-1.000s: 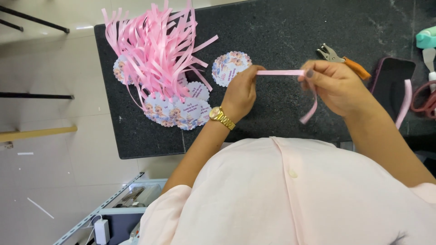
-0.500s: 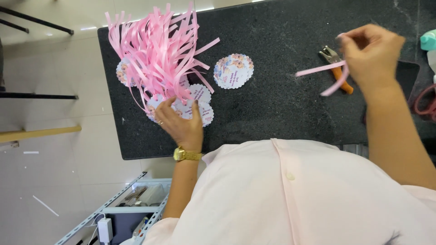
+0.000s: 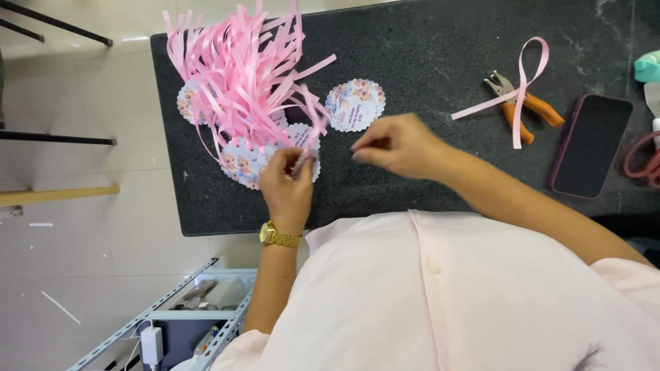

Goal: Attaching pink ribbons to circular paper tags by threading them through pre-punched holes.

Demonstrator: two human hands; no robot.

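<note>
Pink satin ribbon strips [image 3: 240, 69] lie in a loose fan at about ten o'clock on a dark speckled stone countertop [image 3: 440, 62], their long axes running roughly from six toward twelve o'clock. Under them sit several round scalloped paper tags [image 3: 240, 165] with a cartoon print.

Left hand [image 3: 289, 185], wearing a gold wristwatch [image 3: 278, 235], rests on the near edge of that pile and pinches the lower end of one ribbon strand [image 3: 311, 134], which rises from the fingers toward one o'clock. Right hand [image 3: 399, 144] hovers just beside it, at three o'clock from the left hand, thumb and forefinger pressed together; motion blur hides whether anything lies between them. A single tag [image 3: 355, 104] lies apart at eleven o'clock from the right hand.

Well apart, at two o'clock, a looped pink ribbon [image 3: 519, 82] lies draped across orange-handled punch pliers [image 3: 519, 103]. A dark phone [image 3: 591, 144] lies face down beyond them. No containers sit on the counter.
</note>
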